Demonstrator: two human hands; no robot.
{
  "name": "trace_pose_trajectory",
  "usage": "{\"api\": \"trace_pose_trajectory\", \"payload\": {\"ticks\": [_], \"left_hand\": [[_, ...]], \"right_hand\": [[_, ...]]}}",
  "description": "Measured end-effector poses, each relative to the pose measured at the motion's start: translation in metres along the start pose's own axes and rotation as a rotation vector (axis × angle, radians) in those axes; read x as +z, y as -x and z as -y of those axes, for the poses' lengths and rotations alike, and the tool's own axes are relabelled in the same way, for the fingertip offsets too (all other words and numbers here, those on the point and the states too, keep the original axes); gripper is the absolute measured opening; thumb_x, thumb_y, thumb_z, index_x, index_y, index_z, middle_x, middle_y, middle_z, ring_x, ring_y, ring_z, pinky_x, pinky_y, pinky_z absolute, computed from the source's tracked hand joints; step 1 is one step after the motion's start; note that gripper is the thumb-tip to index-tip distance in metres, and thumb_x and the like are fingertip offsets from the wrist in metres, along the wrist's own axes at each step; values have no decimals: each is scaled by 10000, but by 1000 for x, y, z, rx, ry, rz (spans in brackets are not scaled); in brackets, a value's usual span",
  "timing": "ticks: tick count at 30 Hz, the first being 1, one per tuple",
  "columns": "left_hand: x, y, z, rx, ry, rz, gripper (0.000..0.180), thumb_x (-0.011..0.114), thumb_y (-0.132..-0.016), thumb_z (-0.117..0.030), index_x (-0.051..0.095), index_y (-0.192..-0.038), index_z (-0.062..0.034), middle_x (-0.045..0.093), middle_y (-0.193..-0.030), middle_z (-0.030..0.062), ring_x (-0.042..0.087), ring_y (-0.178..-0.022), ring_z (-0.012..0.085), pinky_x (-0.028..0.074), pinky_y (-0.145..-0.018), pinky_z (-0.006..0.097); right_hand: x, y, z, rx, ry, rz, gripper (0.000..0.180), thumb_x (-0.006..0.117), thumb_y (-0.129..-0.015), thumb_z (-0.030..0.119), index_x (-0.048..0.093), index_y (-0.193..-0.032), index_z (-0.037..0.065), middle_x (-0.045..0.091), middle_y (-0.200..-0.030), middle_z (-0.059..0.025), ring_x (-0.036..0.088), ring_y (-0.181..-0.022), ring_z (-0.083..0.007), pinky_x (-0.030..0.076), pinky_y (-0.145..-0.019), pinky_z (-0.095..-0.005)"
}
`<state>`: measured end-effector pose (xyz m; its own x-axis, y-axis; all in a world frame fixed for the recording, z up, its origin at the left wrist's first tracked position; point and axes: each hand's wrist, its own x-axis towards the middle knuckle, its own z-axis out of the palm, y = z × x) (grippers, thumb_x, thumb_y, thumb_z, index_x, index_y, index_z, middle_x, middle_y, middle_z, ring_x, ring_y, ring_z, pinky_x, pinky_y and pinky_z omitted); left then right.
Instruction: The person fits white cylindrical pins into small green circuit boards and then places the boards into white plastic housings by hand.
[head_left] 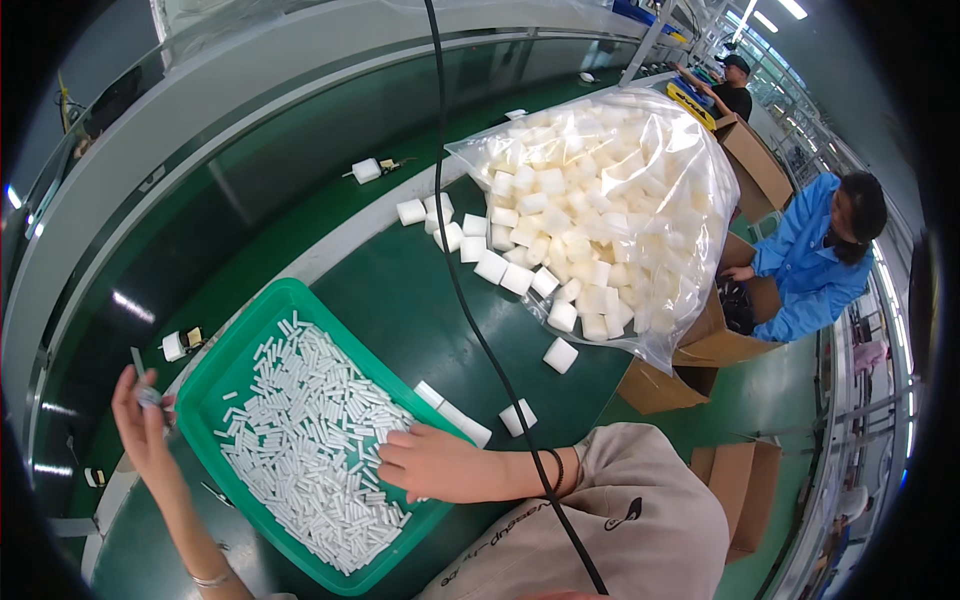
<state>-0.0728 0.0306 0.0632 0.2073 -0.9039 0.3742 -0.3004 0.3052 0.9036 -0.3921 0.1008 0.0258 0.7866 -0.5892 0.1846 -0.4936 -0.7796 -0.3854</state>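
Note:
A green tray (290, 292) on the workbench holds a heap of short, thin white tubes (320, 420). My right hand (435, 465) reaches over the tray's right rim, its bent fingertips down among the tubes; what they pinch, if anything, is hidden. Beyond the tray's left rim, my left hand (145, 425) is raised near the conveyor. Its fingers close on a small whitish part (150, 396), too blurred to name, and a thin greyish strip stands up beside it. Long white blocks (455, 415) lie right of the tray, partly next to my right wrist.
A big clear bag (690, 200) spills white foam-like blocks (517, 278) onto the green bench. A black cable (470, 310) hangs across the view. White housings with small attached parts (366, 170) sit along the conveyor (240, 185). Cardboard boxes (745, 490) and a person in blue (815, 265) are at right.

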Motion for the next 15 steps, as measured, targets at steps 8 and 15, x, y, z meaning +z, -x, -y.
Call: {"api": "trace_pose_trajectory", "payload": {"ticks": [8, 15], "left_hand": [[85, 98, -48, -296, 267, 420, 434, 566, -756, -72, 400, -1148, 10, 549, -1093, 111, 544, -921, 181, 429, -816, 283], [79, 107, -44, 114, -261, 301, 485, 755, -603, -118, 510, -1007, -9, 577, -1075, 136, 565, -962, 236, 415, -850, 321]], "right_hand": [[5, -6, 5, 1, 143, -13, 101, 522, -689, 144, 547, -758, 75, 506, -810, -20, 480, -830, -168, 368, -662, -281], [-16, -19, -2, 481, -860, -468, 155, 667, -701, 7, 614, -844, -18, 626, -756, -91, 618, -670, -134, 486, -601, -232]]}}
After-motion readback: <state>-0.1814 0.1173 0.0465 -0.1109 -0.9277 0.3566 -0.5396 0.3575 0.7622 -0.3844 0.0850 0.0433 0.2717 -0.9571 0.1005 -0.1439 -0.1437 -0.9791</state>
